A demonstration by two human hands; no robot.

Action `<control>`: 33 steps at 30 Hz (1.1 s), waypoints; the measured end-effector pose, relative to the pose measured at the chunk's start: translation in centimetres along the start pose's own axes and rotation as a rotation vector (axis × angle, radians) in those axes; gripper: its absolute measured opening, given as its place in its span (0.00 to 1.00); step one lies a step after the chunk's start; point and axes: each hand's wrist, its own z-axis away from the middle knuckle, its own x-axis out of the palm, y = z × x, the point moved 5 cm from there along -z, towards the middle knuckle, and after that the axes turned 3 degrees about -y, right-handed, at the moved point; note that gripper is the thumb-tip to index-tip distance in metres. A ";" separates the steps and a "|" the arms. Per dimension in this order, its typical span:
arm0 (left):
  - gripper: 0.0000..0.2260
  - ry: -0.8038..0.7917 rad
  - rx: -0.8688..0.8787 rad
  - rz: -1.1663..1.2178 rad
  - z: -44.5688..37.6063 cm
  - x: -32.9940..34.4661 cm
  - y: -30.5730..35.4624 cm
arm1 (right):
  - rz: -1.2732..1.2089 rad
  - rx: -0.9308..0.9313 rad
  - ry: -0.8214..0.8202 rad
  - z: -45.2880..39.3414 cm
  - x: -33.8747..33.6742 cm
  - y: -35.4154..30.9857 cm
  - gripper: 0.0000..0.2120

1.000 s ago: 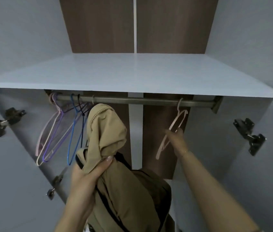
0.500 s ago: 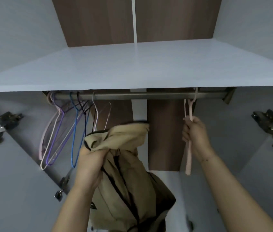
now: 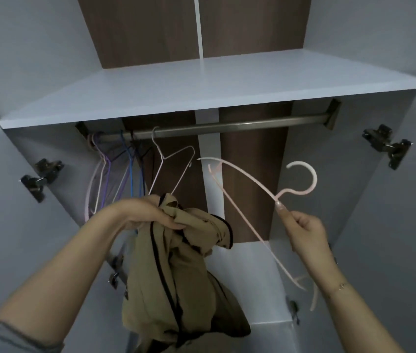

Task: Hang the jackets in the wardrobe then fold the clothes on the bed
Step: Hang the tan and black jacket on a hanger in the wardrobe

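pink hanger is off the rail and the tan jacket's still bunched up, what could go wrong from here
1. The left hand grips the tan jacket as a wad, so finding the collar one-handed may be awkward and part of it could slip down.
2. The right hand only pinches the pink hanger near its neck; it might twist or drop while being threaded into a sleeve.
3. The empty hangers crowd the left of the rail and could snag.

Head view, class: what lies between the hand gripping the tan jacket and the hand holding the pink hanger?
Only the pink hanger itself: its arm reaches from the right hand toward the left hand and tan jacket.
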 end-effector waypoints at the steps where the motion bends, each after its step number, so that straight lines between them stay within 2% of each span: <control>1: 0.22 -0.067 0.026 0.034 0.6 0.2 -0.6 | 0.021 -0.004 -0.006 1.1 0.3 -0.2 0.28; 3: 0.23 -0.080 0.044 0.174 1.4 0.0 -1.7 | 0.036 -0.003 -0.012 3.1 1.0 -0.5 0.28; 5: 0.23 0.072 0.076 0.301 1.7 -1.0 -2.7 | 0.012 0.026 -0.003 5.0 1.4 -0.6 0.28; 6: 0.22 0.203 0.107 0.279 1.7 -1.9 -3.0 | -0.008 0.046 0.003 5.9 1.6 -0.6 0.28; 8: 0.17 0.452 0.177 0.061 2.1 -3.3 -3.2 | -0.041 0.086 0.001 7.6 1.8 -0.6 0.28; 10: 0.12 0.544 0.221 -0.066 2.7 -3.7 -3.3 | -0.044 0.110 -0.024 8.9 1.9 -0.4 0.28; 12: 0.12 0.516 0.217 -0.009 3.4 -3.8 -3.6 | -0.029 0.116 -0.060 9.9 2.1 -0.4 0.29; 16: 0.35 0.181 0.210 0.222 4.7 -3.3 -3.3 | -0.020 0.126 -0.098 10.9 1.8 -0.7 0.28; 18: 0.38 0.181 0.216 0.247 4.9 -3.7 -2.7 | -0.006 0.131 -0.113 10.7 1.4 -1.0 0.28; 20: 0.28 0.451 0.209 0.052 4.9 -5.3 -1.9 | -0.003 0.135 -0.140 10.1 0.9 -1.1 0.29; 22: 0.18 0.791 0.225 -0.328 5.2 -6.6 -0.9 | 0.010 0.133 -0.196 9.4 0.5 -1.1 0.29; 24: 0.14 0.917 0.355 -0.524 5.6 -6.3 0.3 | 0.054 0.126 -0.268 8.5 0.5 -1.0 0.29; 26: 0.10 0.910 0.446 -0.498 5.8 -5.5 1.3 | 0.102 0.110 -0.311 7.7 0.9 -0.7 0.28; 28: 0.06 0.753 0.455 -0.253 5.8 -4.6 2.1 | 0.109 0.103 -0.341 6.9 1.5 -0.4 0.28; 30: 0.08 0.521 0.439 -0.013 5.8 -2.9 2.7 | 0.092 0.116 -0.381 6.2 2.3 0.1 0.28; 31: 0.11 0.458 0.436 0.082 5.9 -2.2 2.8 | 0.080 0.135 -0.411 5.7 2.7 0.4 0.28; 33: 0.15 0.448 0.433 0.243 6.4 -1.7 2.9 | 0.044 0.192 -0.496 4.9 3.4 1.0 0.28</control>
